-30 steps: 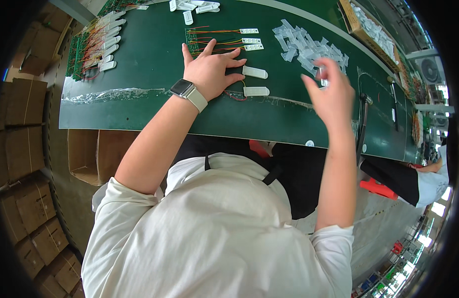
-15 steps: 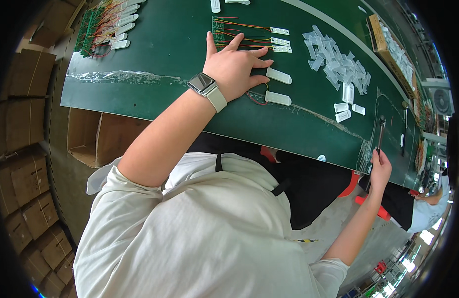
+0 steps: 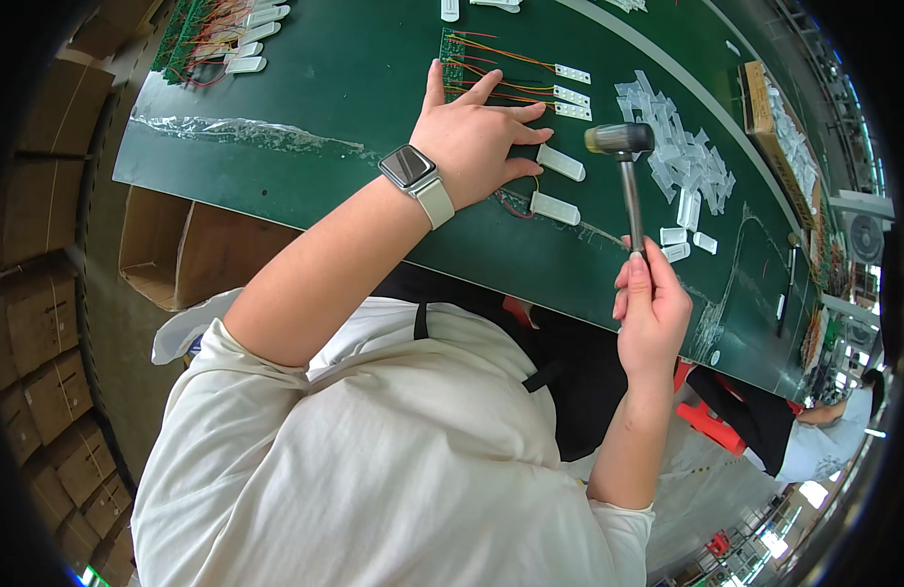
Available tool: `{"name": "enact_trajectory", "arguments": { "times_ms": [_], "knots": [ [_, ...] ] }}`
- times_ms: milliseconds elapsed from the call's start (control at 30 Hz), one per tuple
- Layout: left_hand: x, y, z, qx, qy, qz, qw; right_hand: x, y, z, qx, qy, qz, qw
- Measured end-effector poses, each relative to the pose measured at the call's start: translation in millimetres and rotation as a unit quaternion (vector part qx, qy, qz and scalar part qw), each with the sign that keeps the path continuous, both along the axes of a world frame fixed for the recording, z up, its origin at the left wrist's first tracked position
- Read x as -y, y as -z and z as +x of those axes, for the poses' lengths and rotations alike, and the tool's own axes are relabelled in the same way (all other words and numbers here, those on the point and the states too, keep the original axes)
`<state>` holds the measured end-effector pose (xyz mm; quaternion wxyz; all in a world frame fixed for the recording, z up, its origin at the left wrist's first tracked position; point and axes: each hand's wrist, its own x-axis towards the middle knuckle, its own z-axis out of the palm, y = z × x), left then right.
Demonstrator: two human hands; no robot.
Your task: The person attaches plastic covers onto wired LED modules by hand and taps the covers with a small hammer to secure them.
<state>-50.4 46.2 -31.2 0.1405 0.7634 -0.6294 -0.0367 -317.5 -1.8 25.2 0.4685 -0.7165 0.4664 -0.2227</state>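
- The left hand (image 3: 479, 147) lies palm down, relaxed, with fingers spread over the wires beside a green circuit board (image 3: 453, 61); what is beneath the palm is hidden.
- The right hand (image 3: 654, 311) is wrapped around the metal handle of a small two-faced mallet (image 3: 629, 184), its head raised, with one dark end and one yellowish end.
- The circuit board lies near the far side of the green worktable (image 3: 344, 88), just beyond the left fingertips. Red, yellow and black wires run right from it to three white perforated strips (image 3: 573, 94).
- Nearer the person, two white oblong casings (image 3: 554, 207) lie one below the other, right of the left thumb.
- Farther right, translucent plastic pieces (image 3: 679, 137) form a loose heap, with small white casing parts (image 3: 675, 236) close by.
- A smartwatch (image 3: 408, 168) with a pale strap circles the left wrist.
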Motion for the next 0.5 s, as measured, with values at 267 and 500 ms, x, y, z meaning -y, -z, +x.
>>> {"name": "enact_trajectory", "arguments": {
  "times_ms": [267, 500],
  "knots": [
    [0, -1, -1, -0.003, 0.003, 0.008, 1.000, -1, 4, 18, -0.119, -0.090, -0.184, 0.972],
    [2, -5, -2, -0.009, -0.009, 0.024, 1.000, -3, 7, 21, -0.151, -0.120, -0.254, 0.948]
  ]
}}
